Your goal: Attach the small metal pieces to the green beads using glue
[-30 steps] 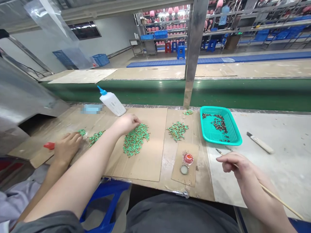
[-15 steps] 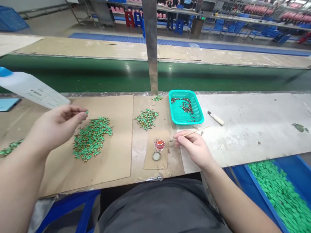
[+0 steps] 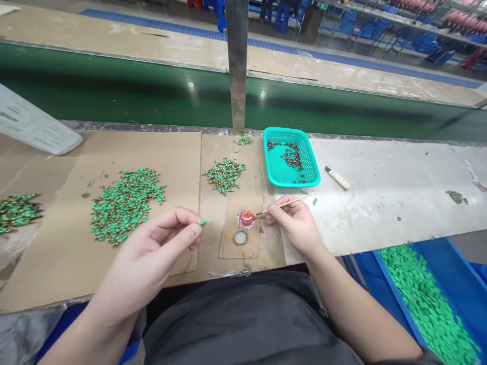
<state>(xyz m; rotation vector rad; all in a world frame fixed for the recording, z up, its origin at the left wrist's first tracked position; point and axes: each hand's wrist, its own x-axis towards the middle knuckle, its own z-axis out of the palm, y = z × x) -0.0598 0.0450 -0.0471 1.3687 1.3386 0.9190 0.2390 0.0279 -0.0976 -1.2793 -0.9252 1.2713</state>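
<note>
Between thumb and forefinger, my left hand [image 3: 162, 248] pinches a small green piece [image 3: 202, 222], held over the cardboard's right edge. My right hand [image 3: 292, 223] grips a thin paintbrush [image 3: 287, 203], its tip at the rim of a small round dish of red liquid [image 3: 247, 218]. Just below that dish lies a round cap-like piece with a beaded rim [image 3: 240, 237]. Both rest on a small brown board [image 3: 228, 248]. Left of my left hand spreads a large pile of green and gold pieces [image 3: 125, 203]; a smaller pile [image 3: 225, 175] lies behind the board.
A turquoise basket [image 3: 315, 175] with small dark pieces stands behind my right hand, beside a flat brush [image 3: 338, 178]. A metal post [image 3: 238, 76] rises at the table's back edge. Low on the right, a blue bin [image 3: 445, 274] holds many green discs.
My left hand has moved right from the large pile's far side toward the small board, carrying the green piece. The brush tip has come to the red dish. The view has tilted down.
</note>
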